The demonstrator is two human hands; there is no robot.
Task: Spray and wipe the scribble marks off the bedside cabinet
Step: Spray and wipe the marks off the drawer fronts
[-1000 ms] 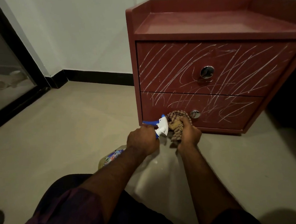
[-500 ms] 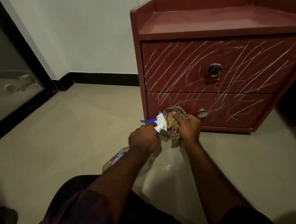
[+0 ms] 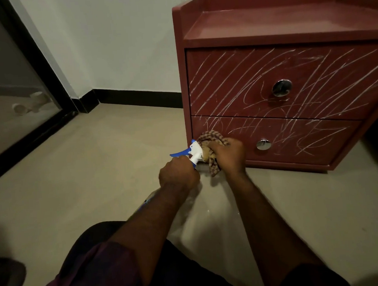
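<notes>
Ok, floor (image 3: 76, 194): beige, smooth; carries the cabinet and the seated person
wall (image 3: 111, 48): pale, with a black skirting strip (image 3: 136, 99) along its foot
glass door (image 3: 8, 98): far left, dark frame; blurred pale shapes behind the pane, cannot tell what
bedside cabinet (image 3: 264, 23): red-brown, stands on the floor at upper right, back close to the wall; raised lip round the top; two drawers stacked in front
forearms: both bare, reaching forward from the bottom edge; dark purple sleeve (image 3: 92, 270) on the left one
upper drawer (image 3: 235, 84): front fully covered in white scribble marks (image 3: 223, 74), mostly slanted strokes; none wiped
lower drawer (image 3: 305, 140): same white marks, thinner; also unwiped
left hand (image 3: 177, 174): fingers curled tight round the neck of the spray bottle; knuckles up
right hand (image 3: 228, 156): fist clamped on the cloth, just in front of the lower drawer's left bottom corner
cloth (image 3: 212, 137): brown check, bunched; sticks out above and below the fist; sits right against the sprayer nozzle; contact with the drawer front, cannot tell
spray bottle (image 3: 194, 152): white head, blue trigger pointing left; low, near the floor, just beside the cabinet's left front corner; body mostly hidden under the left forearm
upper knob (image 3: 281, 88): round, chrome, centre of the upper drawer
lower knob (image 3: 263, 144): round, chrome; just right of the right hand, apart from it
</notes>
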